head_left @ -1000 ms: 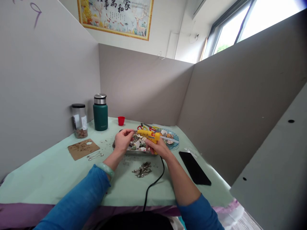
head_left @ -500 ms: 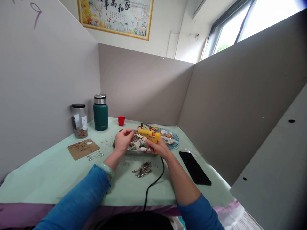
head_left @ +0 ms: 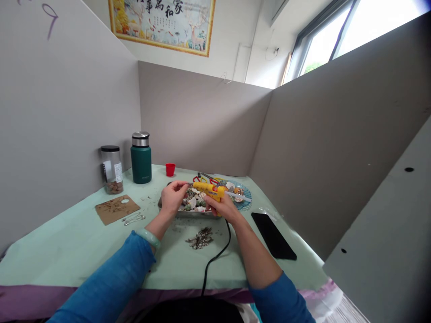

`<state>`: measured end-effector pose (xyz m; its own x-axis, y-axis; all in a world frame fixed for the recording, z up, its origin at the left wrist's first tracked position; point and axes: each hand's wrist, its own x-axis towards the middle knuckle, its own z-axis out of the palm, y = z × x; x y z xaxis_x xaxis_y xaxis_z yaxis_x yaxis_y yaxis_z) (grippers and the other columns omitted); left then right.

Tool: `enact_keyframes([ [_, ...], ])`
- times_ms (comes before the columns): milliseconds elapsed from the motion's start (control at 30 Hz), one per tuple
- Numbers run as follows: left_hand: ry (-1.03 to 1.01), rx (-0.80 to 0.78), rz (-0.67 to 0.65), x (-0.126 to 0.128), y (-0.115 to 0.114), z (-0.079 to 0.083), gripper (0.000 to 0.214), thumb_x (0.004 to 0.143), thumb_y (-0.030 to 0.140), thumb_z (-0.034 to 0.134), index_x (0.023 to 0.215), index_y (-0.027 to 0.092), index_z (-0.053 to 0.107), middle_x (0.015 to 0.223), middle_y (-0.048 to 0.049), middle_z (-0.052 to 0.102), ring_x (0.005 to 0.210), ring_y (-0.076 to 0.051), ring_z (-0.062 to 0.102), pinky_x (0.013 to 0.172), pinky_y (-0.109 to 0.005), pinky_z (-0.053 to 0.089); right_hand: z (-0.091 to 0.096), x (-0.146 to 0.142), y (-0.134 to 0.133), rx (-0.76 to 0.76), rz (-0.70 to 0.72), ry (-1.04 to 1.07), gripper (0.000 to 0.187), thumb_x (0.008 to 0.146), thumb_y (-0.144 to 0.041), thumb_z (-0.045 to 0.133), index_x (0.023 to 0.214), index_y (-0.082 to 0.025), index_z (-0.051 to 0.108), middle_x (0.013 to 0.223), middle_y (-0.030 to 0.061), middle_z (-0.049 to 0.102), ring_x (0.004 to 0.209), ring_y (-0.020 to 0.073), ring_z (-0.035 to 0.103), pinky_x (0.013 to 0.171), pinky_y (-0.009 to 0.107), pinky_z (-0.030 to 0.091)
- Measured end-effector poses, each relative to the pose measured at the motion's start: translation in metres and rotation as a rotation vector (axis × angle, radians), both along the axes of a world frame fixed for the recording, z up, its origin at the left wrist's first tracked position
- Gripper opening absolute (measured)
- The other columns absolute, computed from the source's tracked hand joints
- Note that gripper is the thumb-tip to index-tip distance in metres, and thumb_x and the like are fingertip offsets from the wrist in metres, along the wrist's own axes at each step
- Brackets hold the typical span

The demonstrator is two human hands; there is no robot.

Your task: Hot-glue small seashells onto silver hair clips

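My right hand [head_left: 221, 207] grips a yellow hot glue gun [head_left: 209, 190], a clear glue stick [head_left: 239, 196] sticking out of its back. The gun's nozzle points left, at the fingertips of my left hand [head_left: 173, 197]. Those fingers are pinched together on something small that I cannot make out, close to the nozzle. Beneath both hands lies a metal tray [head_left: 191, 214] heaped with shells [head_left: 192, 203]. A pile of small metal clips or pins [head_left: 201, 238] rests on the cloth nearer to me. From the gun a black cord [head_left: 218, 257] runs down toward me.
Behind the tray are pliers [head_left: 211, 179], a blue glass plate [head_left: 247, 190] of shells and a red cup [head_left: 170, 169]. A green flask [head_left: 141, 159], a jar [head_left: 112, 170], brown cardboard [head_left: 117, 209] and safety pins [head_left: 134, 218] lie left; a black phone-like slab [head_left: 273, 236] lies right. Partitions enclose the table.
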<state>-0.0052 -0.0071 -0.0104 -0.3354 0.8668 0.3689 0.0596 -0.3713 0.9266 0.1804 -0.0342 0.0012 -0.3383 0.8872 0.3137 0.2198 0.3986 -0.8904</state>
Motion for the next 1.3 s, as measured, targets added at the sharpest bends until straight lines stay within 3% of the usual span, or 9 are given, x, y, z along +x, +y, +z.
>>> enact_keyframes([
  [1300,0.027,0.015,0.011,-0.0001,-0.0015,0.0003,0.027,0.066,0.039,0.068,0.082,0.017,0.070,0.058,0.0016,0.062,0.050,-0.013,0.057,0.049,-0.022,0.043,0.0022,0.0006,-0.0028,0.025,-0.026,-0.041,0.042,0.079,-0.054,0.060,0.062,-0.016,0.057,0.049,-0.0022,0.052,0.037,0.0064,0.041,0.039,0.020,0.034],
])
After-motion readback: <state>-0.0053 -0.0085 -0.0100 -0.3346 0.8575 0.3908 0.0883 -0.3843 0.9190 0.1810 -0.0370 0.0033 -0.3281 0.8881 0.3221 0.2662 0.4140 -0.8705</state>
